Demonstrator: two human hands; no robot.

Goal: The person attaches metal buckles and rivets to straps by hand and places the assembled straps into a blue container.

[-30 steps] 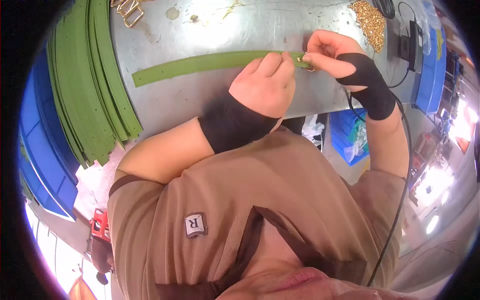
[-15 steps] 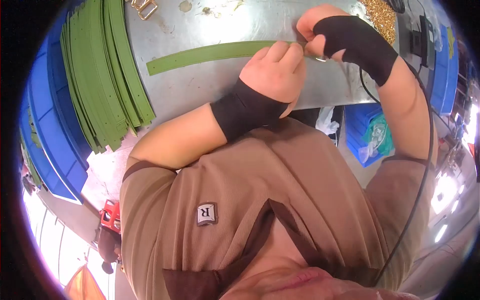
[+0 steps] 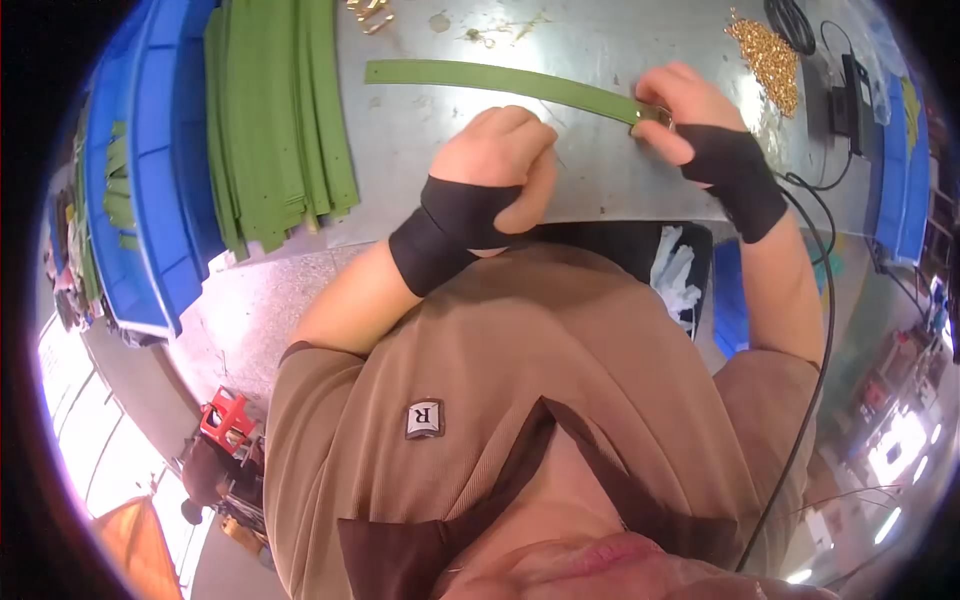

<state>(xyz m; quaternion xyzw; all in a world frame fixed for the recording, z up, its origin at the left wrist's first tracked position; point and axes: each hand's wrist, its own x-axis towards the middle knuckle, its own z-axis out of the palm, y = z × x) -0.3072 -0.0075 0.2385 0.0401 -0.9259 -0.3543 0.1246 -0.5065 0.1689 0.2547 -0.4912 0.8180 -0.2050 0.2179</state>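
A long green strap (image 3: pixel 500 78) lies slantwise across the metal table. Small holes show at its left end. My right hand (image 3: pixel 690 108), in a black wrist wrap, pinches the strap's right end between thumb and fingers. A metal buckle (image 3: pixel 660 116) sits at that end, partly covered by the fingers. My left hand (image 3: pixel 495 150), also in a black wrap, is apart from the strap, just below its middle. Its fingers are curled closed, and whatever they hold, if anything, is hidden.
A stack of green straps (image 3: pixel 275 110) covers the table's left side, beside blue bins (image 3: pixel 165 180). Gold-coloured buckles (image 3: pixel 370 14) lie at the back. A heap of small gold-coloured pieces (image 3: pixel 768 65) lies at right, near a black cable (image 3: pixel 790 25).
My left hand has come off the strap and moved left and toward me. My right hand keeps hold of the buckle end. The whole view has also shifted.
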